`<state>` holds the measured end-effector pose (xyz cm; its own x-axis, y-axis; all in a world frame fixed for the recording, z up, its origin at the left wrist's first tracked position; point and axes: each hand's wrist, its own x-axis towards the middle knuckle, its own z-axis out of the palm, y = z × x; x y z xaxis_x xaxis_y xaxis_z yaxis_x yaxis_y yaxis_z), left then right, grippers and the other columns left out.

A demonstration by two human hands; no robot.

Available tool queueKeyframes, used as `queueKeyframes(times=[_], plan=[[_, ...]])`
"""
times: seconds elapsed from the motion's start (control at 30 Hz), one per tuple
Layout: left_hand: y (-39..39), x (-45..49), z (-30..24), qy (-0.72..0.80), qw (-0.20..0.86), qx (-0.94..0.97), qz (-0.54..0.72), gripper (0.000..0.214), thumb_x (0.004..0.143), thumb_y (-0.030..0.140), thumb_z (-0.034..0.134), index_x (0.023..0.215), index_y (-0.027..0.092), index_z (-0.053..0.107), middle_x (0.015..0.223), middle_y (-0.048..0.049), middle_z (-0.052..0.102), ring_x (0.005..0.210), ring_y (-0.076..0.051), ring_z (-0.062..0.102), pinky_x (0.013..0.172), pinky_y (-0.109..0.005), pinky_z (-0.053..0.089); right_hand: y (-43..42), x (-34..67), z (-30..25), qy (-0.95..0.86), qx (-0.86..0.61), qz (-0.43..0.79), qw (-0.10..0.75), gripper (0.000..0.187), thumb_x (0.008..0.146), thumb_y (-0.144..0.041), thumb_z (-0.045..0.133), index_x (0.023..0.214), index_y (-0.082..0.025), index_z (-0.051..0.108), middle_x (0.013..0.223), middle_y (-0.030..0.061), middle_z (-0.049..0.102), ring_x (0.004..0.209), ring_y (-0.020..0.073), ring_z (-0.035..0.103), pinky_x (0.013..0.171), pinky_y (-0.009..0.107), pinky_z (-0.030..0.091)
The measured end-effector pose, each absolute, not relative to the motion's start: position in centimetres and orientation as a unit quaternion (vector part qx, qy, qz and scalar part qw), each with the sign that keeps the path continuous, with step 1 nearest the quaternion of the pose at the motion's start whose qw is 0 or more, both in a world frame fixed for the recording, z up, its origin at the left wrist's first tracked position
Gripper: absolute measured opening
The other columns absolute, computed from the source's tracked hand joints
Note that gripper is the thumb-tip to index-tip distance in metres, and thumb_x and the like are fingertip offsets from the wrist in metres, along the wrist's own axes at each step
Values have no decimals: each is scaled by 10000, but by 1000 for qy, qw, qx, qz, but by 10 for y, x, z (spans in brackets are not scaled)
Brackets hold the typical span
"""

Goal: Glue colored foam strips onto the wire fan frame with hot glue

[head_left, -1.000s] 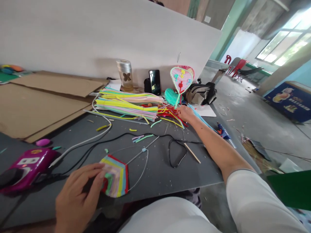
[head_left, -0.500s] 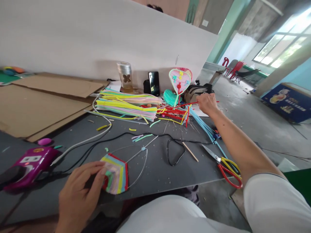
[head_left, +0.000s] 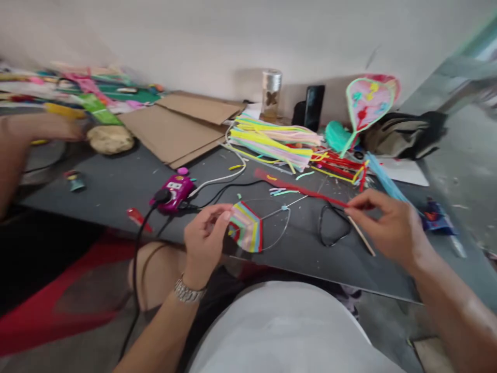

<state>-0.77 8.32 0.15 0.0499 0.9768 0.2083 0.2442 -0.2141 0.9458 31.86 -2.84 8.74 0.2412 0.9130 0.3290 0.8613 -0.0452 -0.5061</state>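
Right fingers (head_left: 367, 198), pinching a red strip (head_left: 323, 196), have neared the striped panel (head_left: 252, 229) left fingers (head_left: 219, 227) grip.

The grey table (head_left: 112, 178) carries brown cardboard sheets (head_left: 178, 127) and, to the right of them, a bundle of coloured pipe cleaners (head_left: 267, 144). Nearer the front edge lie a purple power socket (head_left: 176, 192), a looped black cable (head_left: 329, 244) and a wooden stick (head_left: 362, 236). A pink piece (head_left: 183, 171) lies behind the socket.

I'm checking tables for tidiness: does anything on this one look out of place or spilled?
No spill shows. Short pastel fuzzy offcuts lie loose on the dark grey flat tabletop, away from the long multicoloured bundle; a thin black cable also loops untidily near the bare right hand, where it might snag.
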Motion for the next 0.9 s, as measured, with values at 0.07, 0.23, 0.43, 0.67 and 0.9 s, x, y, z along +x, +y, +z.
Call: queueKeyframes(times=[0.07, 0.23, 0.43, 0.67, 0.9], plan=[[78, -5, 8, 472, 504, 540, 481, 383, 889, 488, 697, 1094, 172, 770, 912, -53, 756, 753, -146, 651, 716, -246, 521, -42, 285, 73, -678, -670, 77, 294, 77, 913, -254, 635, 860, -224, 682, 815, 19, 710, 754, 190, 639, 712, 320, 443], [57, -11, 12, 405, 655, 411, 489, 324, 801, 460, 825, 931, 163, 803, 688, -15, 689, 633, -87, 575, 604, -181, 453, -41, 257, 50, -743, -614, 109, 242, 94, 943, -192, 588, 882, -219, 654, 813, 20, 688, 749, 181, 615, 730, 332, 413], [31, -8, 1, 406, 729, 350, 425, 357, 741, 471, 878, 916, 163, 832, 733, -57, 751, 648, -96, 634, 637, -184, 502, -30, 216, 47, -770, -567, 179, 230, 65, 955, -185, 614, 994, -216, 656, 876, 13, 729, 769, 169, 638, 739, 311, 421], [38, -26, 2, 436, 669, 373, 473, 338, 795, 492, 827, 902, 171, 828, 749, -52, 747, 682, -112, 644, 643, -193, 519, -6, 227, 37, -776, -575, 103, 237, 201, 1015, -198, 509, 869, -208, 646, 831, 53, 703, 783, 192, 624, 731, 313, 418], [51, -52, -17, 501, 554, 407, 526, 291, 863, 458, 758, 920, 175, 793, 797, -37, 748, 724, -134, 658, 674, -221, 530, 52, 294, 12, -756, -642, 12, 128, 130, 925, -192, 560, 970, -192, 682, 956, 80, 675, 832, 199, 625, 657, 288, 383]])
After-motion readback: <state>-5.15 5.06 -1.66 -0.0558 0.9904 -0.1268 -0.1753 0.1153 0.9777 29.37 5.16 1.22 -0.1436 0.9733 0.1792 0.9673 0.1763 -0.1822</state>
